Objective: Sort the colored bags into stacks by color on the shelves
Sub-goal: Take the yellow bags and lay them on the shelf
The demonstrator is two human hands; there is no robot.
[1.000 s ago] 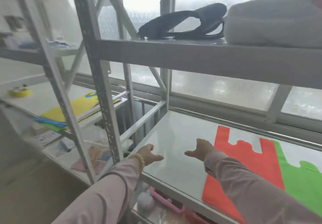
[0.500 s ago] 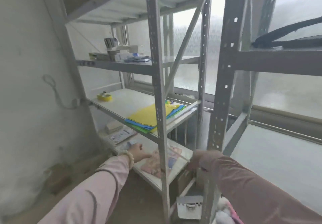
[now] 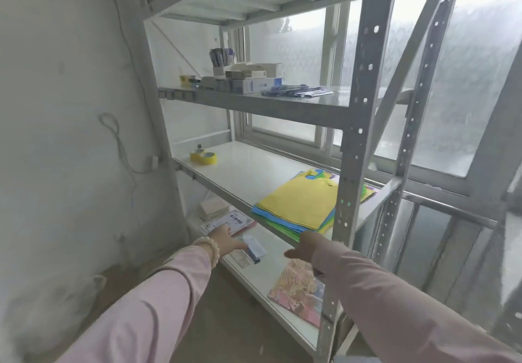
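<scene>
The stack of bags [image 3: 299,207] lies flat on the middle shelf [image 3: 248,170], right at the front edge. A yellow bag is on top. Blue and green bags peek out under it. The right hand [image 3: 303,246] is just under that front edge, right below the stack. Its thumb sticks out to the side. The other fingers point up at the shelf edge and their tips are hard to see. It is not clear how the fingers are bent, or if they touch the bags.

The left hand [image 3: 226,238] is lower, off to the side of the right hand and apart from the stack. Its fingers are stretched out and it holds nothing. It reaches over a printed paper [image 3: 228,221] on the bottom shelf [image 3: 262,275]. A string of pale beads [image 3: 210,246] is around its wrist. Both arms wear pink sleeves.

A small white slip with a dark pen [image 3: 252,256] lies just past the left hand's fingers. A pink picture packet [image 3: 299,292] lies below the right hand. A yellow tape roll [image 3: 203,156] sits well above the left hand, on the same shelf as the bags. Boxes [image 3: 254,80] sit on the shelf higher up.

The writing on the paper and boxes is too small and blurry to read.
</scene>
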